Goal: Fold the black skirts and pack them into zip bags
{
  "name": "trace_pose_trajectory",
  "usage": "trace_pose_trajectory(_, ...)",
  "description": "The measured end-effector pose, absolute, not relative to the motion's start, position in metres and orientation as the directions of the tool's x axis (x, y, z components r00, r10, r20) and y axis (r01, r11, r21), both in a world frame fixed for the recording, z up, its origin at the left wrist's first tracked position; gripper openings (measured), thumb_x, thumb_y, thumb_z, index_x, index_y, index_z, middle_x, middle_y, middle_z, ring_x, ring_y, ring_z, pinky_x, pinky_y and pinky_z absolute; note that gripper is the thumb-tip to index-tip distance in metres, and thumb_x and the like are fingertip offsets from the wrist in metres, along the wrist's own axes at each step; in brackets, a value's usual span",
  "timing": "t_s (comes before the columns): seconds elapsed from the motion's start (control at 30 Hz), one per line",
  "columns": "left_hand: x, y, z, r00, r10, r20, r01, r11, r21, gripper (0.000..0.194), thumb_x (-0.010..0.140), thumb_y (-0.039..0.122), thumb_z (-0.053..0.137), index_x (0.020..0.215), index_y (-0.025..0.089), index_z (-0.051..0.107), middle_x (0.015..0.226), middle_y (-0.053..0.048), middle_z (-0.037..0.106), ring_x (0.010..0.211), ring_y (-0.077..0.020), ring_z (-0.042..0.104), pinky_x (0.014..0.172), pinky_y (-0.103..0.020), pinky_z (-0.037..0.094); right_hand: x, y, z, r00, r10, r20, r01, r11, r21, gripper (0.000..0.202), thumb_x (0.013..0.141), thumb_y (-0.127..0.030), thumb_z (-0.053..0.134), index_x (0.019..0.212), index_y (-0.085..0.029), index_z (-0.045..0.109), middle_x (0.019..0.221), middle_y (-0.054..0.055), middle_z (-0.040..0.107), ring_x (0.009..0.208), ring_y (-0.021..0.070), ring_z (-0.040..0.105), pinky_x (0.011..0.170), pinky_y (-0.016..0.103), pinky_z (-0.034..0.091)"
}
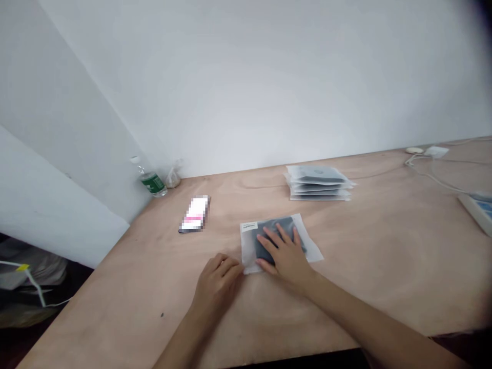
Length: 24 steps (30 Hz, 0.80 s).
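Observation:
A frosted plastic bag (311, 248) lies flat on the table, with a dark, flat folded item (263, 251) inside and a white label (249, 226) at its upper left corner. My right hand (286, 253) rests flat on the bag over the dark item, fingers spread. At the bag's lower left corner is my left hand (220, 277), its fingers curled and closed, with the tips at the corner. Behind the bag, to the right, stands a stack of similar filled bags (319, 183).
A phone (195, 214) with a blurred screen lies to the left. A water bottle (151, 180) and a small tied bag (172, 178) stand by the wall. White cables (426, 171) and a device (478, 210) sit at the right. The table's left edge (111, 248) borders a darker area.

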<state>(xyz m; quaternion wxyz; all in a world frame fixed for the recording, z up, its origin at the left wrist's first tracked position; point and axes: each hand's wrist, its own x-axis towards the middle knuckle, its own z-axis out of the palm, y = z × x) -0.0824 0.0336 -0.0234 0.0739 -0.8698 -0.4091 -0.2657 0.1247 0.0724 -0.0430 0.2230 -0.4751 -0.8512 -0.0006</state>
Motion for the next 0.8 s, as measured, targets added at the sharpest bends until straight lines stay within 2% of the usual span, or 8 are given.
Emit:
trace_pose_trajectory(0.1, -0.08, 0.033, -0.025, 0.517, 0.697, 0.498, 0.751, -0.648, 0.127, 0.018, 0.083, 0.009, 0.048, 0.089, 0.02, 0.061, 0.082, -0.003, 0.065, 0.074, -0.0187, 0.05, 0.064, -0.031, 0.045, 0.119, 0.064, -0.042, -0.66, 0.584, 0.473, 0.587, 0.793, -0.161, 0.028, 0.086, -0.037, 0.044, 0.107, -0.025, 0.058, 0.117, 0.004, 0.059, 0.119, 0.0239, 0.041, 0.104, 0.054, 0.012)
trace_pose_trajectory(0.2, -0.08, 0.033, -0.026, 0.449, 0.768, 0.456, 0.768, -0.593, 0.242, 0.021, 0.08, 0.005, 0.045, 0.087, 0.019, 0.059, 0.084, -0.004, 0.064, 0.078, -0.019, 0.051, 0.069, -0.032, 0.046, 0.107, 0.06, -0.042, -0.735, 0.468, 0.492, 0.498, 0.864, -0.077, 0.018, 0.086, -0.027, 0.045, 0.095, -0.022, 0.059, 0.102, 0.002, 0.064, 0.104, 0.0193, 0.049, 0.104, 0.051, 0.016)
trace_pose_trajectory(0.37, -0.083, 0.031, -0.024, 0.366, 0.831, 0.419, 0.766, -0.525, 0.372, 0.018, 0.077, 0.007, 0.046, 0.085, 0.019, 0.057, 0.082, -0.004, 0.062, 0.081, -0.0186, 0.052, 0.071, -0.033, 0.046, 0.096, 0.066, -0.044, -0.738, 0.46, 0.494, 0.537, 0.844, 0.016, 0.013, 0.084, -0.017, 0.047, 0.085, -0.018, 0.06, 0.086, 0.003, 0.065, 0.086, 0.0178, 0.054, 0.101, 0.048, 0.024)
trace_pose_trajectory(0.5, -0.083, 0.031, -0.022, 0.394, 0.813, 0.429, 0.773, -0.546, 0.323, 0.013, 0.08, 0.014, 0.049, 0.081, 0.02, 0.06, 0.081, -0.004, 0.064, 0.078, -0.0184, 0.053, 0.07, -0.034, 0.045, 0.1, 0.069, -0.045, -0.728, 0.467, 0.502, 0.531, 0.847, -0.018, 0.012, 0.084, -0.019, 0.048, 0.087, -0.02, 0.06, 0.087, 0.002, 0.065, 0.086, 0.0173, 0.054, 0.1, 0.046, 0.025)
trace_pose_trajectory(0.63, -0.081, 0.032, -0.022, 0.405, 0.805, 0.434, 0.776, -0.554, 0.301, 0.016, 0.08, 0.011, 0.047, 0.081, 0.02, 0.06, 0.081, -0.004, 0.064, 0.079, -0.0181, 0.054, 0.07, -0.033, 0.044, 0.101, 0.067, -0.041, -0.737, 0.48, 0.475, 0.513, 0.856, -0.068, 0.014, 0.083, -0.023, 0.05, 0.091, -0.022, 0.06, 0.093, 0.002, 0.066, 0.09, 0.0182, 0.054, 0.101, 0.047, 0.024)
trace_pose_trajectory(0.73, -0.081, 0.031, -0.022, 0.403, 0.809, 0.427, 0.781, -0.548, 0.3, 0.014, 0.078, 0.01, 0.049, 0.082, 0.02, 0.059, 0.08, -0.003, 0.064, 0.078, -0.0178, 0.054, 0.07, -0.033, 0.043, 0.1, 0.067, -0.04, -0.735, 0.491, 0.468, 0.533, 0.845, -0.049, 0.014, 0.083, -0.02, 0.049, 0.089, -0.021, 0.061, 0.09, 0.003, 0.066, 0.088, 0.0188, 0.054, 0.099, 0.047, 0.025)
trace_pose_trajectory(0.8, -0.081, 0.031, -0.022, 0.416, 0.799, 0.433, 0.794, -0.552, 0.254, 0.012, 0.076, 0.011, 0.051, 0.08, 0.02, 0.058, 0.079, -0.002, 0.064, 0.077, -0.0176, 0.053, 0.07, -0.032, 0.042, 0.099, 0.068, -0.04, -0.729, 0.497, 0.47, 0.542, 0.839, -0.045, 0.014, 0.083, -0.02, 0.048, 0.089, -0.02, 0.061, 0.089, 0.004, 0.066, 0.088, 0.0188, 0.054, 0.099, 0.046, 0.026)
